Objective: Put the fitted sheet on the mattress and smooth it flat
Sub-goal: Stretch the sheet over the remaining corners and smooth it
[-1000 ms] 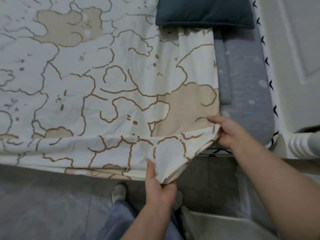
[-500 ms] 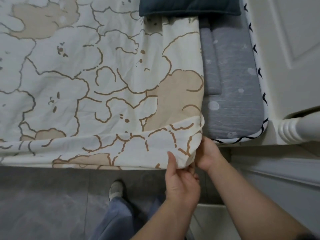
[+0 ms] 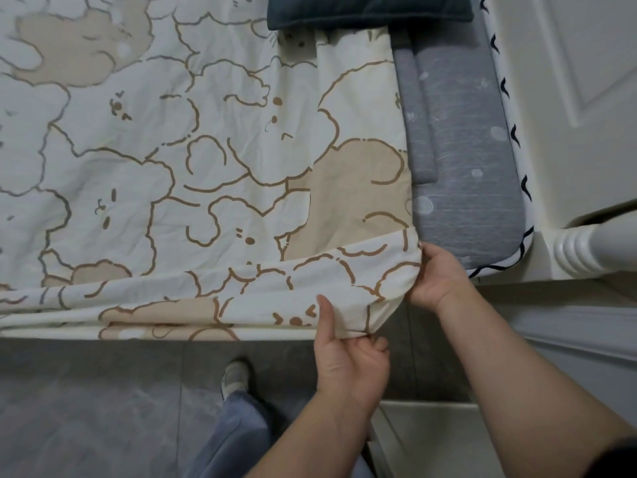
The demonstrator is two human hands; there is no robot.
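Two hands on the fitted sheet (image 3: 206,160) at the near corner of the mattress (image 3: 462,160). Left hand (image 3: 348,363) pinches the hanging hem, thumb pressed up the cloth, fingers curled beneath. Right hand (image 3: 437,277) grips the corner fold, wrist bent, against the grey mattress edge.

There is one view only, from a wide-angle camera on the person's head, looking steeply down and forward over the near edge of the bed (image 3: 458,160). It sits close, so the forearms reach in from the bottom right and the floor (image 3: 86,408) fills the lower left. The sheet (image 3: 172,150) runs off the top and left edges, straight lines bowing toward the corners.
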